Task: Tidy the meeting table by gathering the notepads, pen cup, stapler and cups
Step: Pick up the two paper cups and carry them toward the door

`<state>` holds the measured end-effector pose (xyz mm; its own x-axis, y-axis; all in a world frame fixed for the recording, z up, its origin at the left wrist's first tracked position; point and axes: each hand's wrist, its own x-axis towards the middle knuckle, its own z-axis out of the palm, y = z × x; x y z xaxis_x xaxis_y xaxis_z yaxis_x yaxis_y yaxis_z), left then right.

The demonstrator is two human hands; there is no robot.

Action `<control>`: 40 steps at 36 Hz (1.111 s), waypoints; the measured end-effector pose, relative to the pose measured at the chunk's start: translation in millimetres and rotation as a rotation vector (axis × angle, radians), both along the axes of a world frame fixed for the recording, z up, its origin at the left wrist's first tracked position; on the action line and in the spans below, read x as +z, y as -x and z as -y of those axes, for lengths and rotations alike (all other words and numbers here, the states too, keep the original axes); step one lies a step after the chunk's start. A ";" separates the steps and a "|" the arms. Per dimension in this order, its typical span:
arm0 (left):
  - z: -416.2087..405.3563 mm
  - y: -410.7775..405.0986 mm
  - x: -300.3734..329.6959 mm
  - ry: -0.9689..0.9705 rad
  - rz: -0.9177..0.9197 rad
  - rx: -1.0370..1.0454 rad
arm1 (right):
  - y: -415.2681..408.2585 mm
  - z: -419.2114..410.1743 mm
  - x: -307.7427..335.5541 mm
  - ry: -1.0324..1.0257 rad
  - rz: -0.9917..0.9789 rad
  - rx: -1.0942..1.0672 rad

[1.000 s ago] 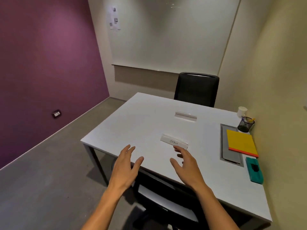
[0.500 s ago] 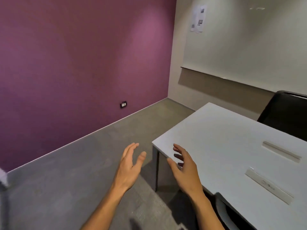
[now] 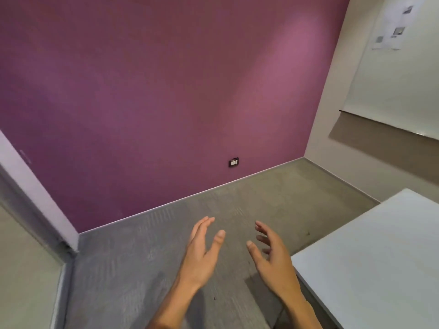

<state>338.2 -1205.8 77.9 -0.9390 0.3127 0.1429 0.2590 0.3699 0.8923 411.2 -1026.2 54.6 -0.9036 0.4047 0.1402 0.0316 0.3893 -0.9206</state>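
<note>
My left hand [image 3: 202, 255] and my right hand [image 3: 273, 260] are both held out over the grey carpet, fingers apart, holding nothing. The white meeting table [image 3: 380, 257] shows only its bare left corner at the right edge of the view; my right hand is just left of that corner. The notepads, pen cup, stapler and cups are out of view.
A purple wall [image 3: 166, 103] with a black socket [image 3: 233, 162] fills most of the view. Grey carpet floor [image 3: 142, 257] lies below it. A whiteboard [image 3: 399, 79] hangs on the right wall. A pale door frame [image 3: 31, 186] stands at the left.
The view has swung far to the left, away from the table. The notepad, pen cup and chair have left the view. Both hands stay open in front of me.
</note>
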 end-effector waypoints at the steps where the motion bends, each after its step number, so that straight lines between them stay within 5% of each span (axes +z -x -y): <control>1: -3.9 16.3 -0.5 0.005 -0.004 0.009 | 20.1 -4.4 -1.8 0.000 -0.007 0.013; 21: -80.5 302.1 -21.6 0.214 0.003 0.111 | 314.0 -120.6 -18.7 -0.037 0.087 0.113; 40: -252.3 625.6 -21.9 0.246 -0.140 -0.242 | 556.9 -239.1 -20.7 0.030 0.046 -0.302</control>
<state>-287.4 -953.5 56.0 -0.8102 0.5646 0.1578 0.4786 0.4816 0.7341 -145.8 -787.1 33.9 -0.7466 0.6597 0.0858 0.1839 0.3286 -0.9264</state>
